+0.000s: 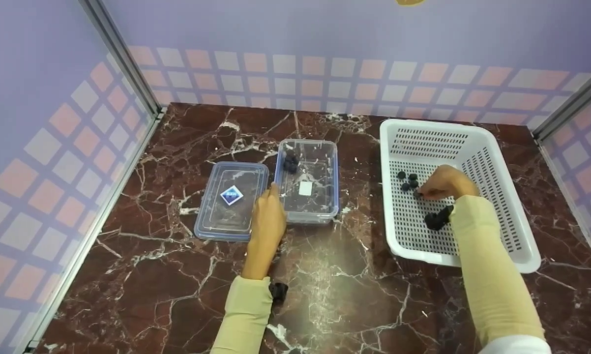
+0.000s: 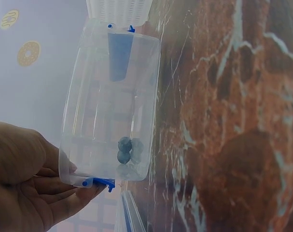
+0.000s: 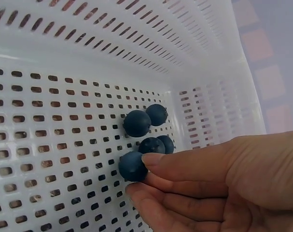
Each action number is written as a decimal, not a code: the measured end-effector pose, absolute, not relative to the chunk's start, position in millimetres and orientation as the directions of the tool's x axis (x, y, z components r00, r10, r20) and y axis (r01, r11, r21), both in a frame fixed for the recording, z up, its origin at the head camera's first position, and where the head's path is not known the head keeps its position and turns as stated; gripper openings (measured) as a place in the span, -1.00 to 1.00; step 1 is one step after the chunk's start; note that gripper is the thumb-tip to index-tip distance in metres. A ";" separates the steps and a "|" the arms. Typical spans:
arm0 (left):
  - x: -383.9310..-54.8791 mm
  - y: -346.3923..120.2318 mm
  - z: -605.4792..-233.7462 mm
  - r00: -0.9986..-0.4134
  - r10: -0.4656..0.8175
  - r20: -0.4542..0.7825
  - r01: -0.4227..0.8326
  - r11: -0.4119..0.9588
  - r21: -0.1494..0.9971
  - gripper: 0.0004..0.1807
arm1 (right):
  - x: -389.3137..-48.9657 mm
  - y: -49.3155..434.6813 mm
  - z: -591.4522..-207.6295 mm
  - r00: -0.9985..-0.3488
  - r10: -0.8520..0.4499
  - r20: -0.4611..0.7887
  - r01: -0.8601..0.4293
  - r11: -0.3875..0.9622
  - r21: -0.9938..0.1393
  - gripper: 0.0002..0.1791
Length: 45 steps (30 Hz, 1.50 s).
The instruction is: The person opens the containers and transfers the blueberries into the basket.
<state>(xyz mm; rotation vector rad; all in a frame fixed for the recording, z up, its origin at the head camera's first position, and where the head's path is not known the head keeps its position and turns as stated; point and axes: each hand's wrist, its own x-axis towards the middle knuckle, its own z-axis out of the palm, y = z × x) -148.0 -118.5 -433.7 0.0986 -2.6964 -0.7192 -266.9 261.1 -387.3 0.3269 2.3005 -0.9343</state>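
Note:
My left hand (image 1: 268,216) grips the left side wall of a clear plastic food container (image 1: 320,199), thumb over the rim and fingers outside by a blue clip (image 2: 102,182). A few blueberries (image 2: 124,155) lie inside the container, towards the held side. Over in a white perforated basket (image 1: 423,256), my right hand (image 1: 443,183) pinches a blueberry (image 3: 132,167) between thumb and fingers, low above the basket floor. Several other blueberries (image 3: 137,123) sit on the floor close beside it.
The container's clear lid (image 1: 217,211), blue-edged with a blue diamond label, lies flat to the left of the container. Everything stands on a dark red marbled table (image 1: 335,295). Tile-patterned panels (image 1: 285,64) with metal posts enclose the back and sides.

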 end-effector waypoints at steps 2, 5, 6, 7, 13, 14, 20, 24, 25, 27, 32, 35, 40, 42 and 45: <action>-147.7 -118.6 -433.4 -0.936 -0.155 0.316 0.025 0.867 0.497 -0.56 | -268.9 263.1 -384.2 -0.782 0.015 -0.623 0.436 0.727 -0.530 -0.88; -147.3 -118.9 -433.3 -0.934 -0.151 0.322 0.032 0.866 0.499 -0.56 | -270.7 265.9 -376.1 -0.833 0.039 -0.552 0.368 0.784 -0.500 -0.81; -147.2 -119.0 -432.9 -0.935 -0.152 0.321 0.032 0.864 0.502 -0.56 | -270.2 265.8 -372.0 -0.855 0.040 -0.517 0.337 0.801 -0.495 -0.81; -147.0 -119.0 -432.9 -0.934 -0.151 0.324 0.034 0.864 0.502 -0.57 | -269.8 265.3 -367.7 -0.877 0.028 -0.479 0.292 0.823 -0.486 -0.78; -147.4 -118.8 -433.6 -0.932 -0.152 0.330 0.035 0.867 0.497 -0.58 | -265.8 250.9 -341.8 -0.946 -0.005 -0.324 0.177 0.829 -0.531 -0.77; -147.4 -118.6 -433.8 -0.932 -0.153 0.328 0.033 0.867 0.497 -0.57 | -265.3 247.4 -338.4 -0.949 0.002 -0.315 0.188 0.808 -0.559 -0.80; -147.9 -118.8 -433.1 -0.938 -0.161 0.307 0.016 0.865 0.502 -0.56 | -264.8 222.9 -322.6 -0.976 0.000 -0.218 0.139 0.773 -0.619 -0.73; -147.7 -118.7 -432.9 -0.936 -0.162 0.313 0.018 0.865 0.502 -0.56 | -266.4 204.8 -315.8 -0.984 0.003 -0.177 0.114 0.777 -0.619 -0.64; -147.7 -118.6 -433.0 -0.934 -0.161 0.319 0.020 0.867 0.497 -0.56 | -267.2 200.0 -314.4 -0.983 0.002 -0.184 0.119 0.770 -0.627 -0.63; -147.4 -118.2 -433.2 -0.931 -0.161 0.328 0.023 0.871 0.491 -0.57 | -269.0 189.6 -312.3 -0.983 -0.008 -0.182 0.112 0.762 -0.638 -0.62; -147.4 -116.8 -433.7 -0.937 -0.159 0.310 0.015 0.871 0.491 -0.55 | -272.8 161.7 -313.0 -0.988 -0.048 -0.145 0.059 0.752 -0.656 -0.68; -147.5 -116.4 -433.5 -0.941 -0.159 0.300 0.013 0.866 0.500 -0.54 | -274.3 145.4 -317.2 -0.990 -0.068 -0.124 0.032 0.748 -0.662 -0.70; -147.9 -116.9 -433.5 -0.940 -0.163 0.300 0.013 0.861 0.508 -0.52 | -275.0 117.6 -324.7 -0.988 -0.104 -0.115 -0.003 0.759 -0.652 -0.73; -148.1 -117.4 -433.7 -0.939 -0.165 0.303 0.012 0.862 0.507 -0.52 | -275.0 105.9 -327.8 -0.987 -0.119 -0.105 -0.023 0.763 -0.645 -0.76; -148.0 -117.6 -434.2 -0.938 -0.167 0.303 0.009 0.863 0.505 -0.52 | -275.6 89.3 -333.1 -0.987 -0.136 -0.085 -0.053 0.777 -0.627 -0.77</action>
